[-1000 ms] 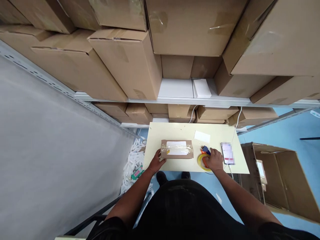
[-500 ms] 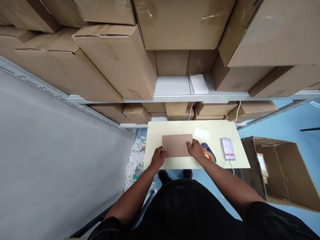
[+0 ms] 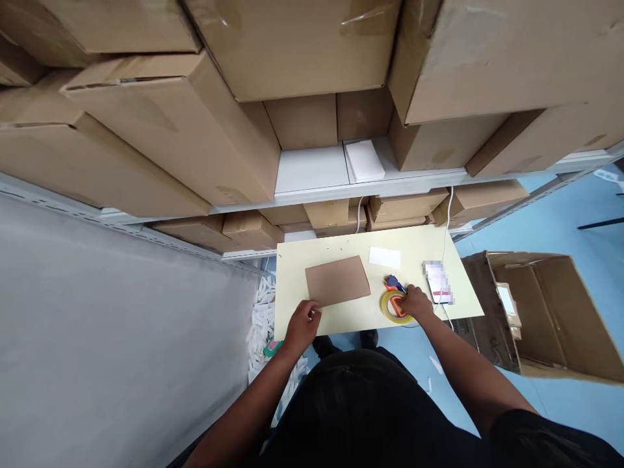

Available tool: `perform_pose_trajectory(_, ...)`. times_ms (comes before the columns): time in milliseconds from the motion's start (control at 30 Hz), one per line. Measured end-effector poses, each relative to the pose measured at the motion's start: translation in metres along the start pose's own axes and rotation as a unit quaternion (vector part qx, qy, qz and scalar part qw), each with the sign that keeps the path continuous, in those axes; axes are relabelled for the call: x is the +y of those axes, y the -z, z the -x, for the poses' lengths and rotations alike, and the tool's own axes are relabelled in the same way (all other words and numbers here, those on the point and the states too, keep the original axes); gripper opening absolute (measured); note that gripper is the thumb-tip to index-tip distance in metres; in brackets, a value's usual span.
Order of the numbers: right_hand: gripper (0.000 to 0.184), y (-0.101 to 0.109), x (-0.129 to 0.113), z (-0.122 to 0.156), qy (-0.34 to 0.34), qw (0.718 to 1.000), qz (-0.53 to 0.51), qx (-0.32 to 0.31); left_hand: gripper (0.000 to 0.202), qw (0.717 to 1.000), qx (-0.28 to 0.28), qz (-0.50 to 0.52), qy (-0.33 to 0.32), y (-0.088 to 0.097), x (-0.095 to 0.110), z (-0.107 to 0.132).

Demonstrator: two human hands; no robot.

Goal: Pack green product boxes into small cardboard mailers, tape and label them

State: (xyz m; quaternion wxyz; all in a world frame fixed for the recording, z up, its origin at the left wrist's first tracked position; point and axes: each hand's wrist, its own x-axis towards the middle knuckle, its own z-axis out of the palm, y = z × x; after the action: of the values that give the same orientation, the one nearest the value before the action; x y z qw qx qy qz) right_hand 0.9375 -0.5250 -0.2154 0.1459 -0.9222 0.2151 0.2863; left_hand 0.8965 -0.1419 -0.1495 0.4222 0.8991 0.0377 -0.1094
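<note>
A flat brown cardboard box [image 3: 338, 281] lies slightly turned on the pale yellow table [image 3: 297, 260]. My left hand [image 3: 303, 320] is at its lower left corner, fingers curled, and I cannot make out whether anything is in them. To the right, my right hand [image 3: 415, 302] is closed on a tape dispenser [image 3: 397, 305] with a blue and orange body and a yellow roll of tape. A white paper slip [image 3: 385, 257] lies above the dispenser. Beyond my right hand rests a phone [image 3: 437, 283], its screen blurred out.
Shelves packed with cardboard boxes [image 3: 312, 49] rise behind the table. A small white box [image 3: 364, 160] sits on one shelf. On the right stands a large open carton [image 3: 550, 318]. White scraps [image 3: 263, 318] cover the floor at left, beside the grey wall [image 3: 97, 325].
My right hand has left the box and taken hold of the tape dispenser. The box now lies tilted on the table, and my left hand has slid down to its lower corner.
</note>
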Motion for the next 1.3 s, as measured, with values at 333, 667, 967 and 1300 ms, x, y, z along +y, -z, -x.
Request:
perform_pose_trajectory(333,0.057,-0.002,0.017,0.023,0.116,0.98,-0.131,0.092,0.043,0.959,-0.258,0.067,0.101,-0.075,0.13,-0.068)
perform_pose_trajectory(667,0.069,-0.012,0.035,0.057,0.162,0.964,-0.164,0.131,0.028,0.951,-0.275,0.019,0.14,-0.142,0.16,-0.091)
perform_pose_trajectory(967,0.071,-0.017,0.048,0.058,0.107,0.984,-0.128,0.06,0.017,0.897,-0.32,-0.302,-0.047,-0.171,0.176,-0.175)
perform_pose_trajectory(1300,0.044,-0.052,0.039,0.061,0.094,0.988,-0.084,-0.09,0.033,0.847,-0.324,-0.417,-0.061,-0.178,0.144,-0.242)
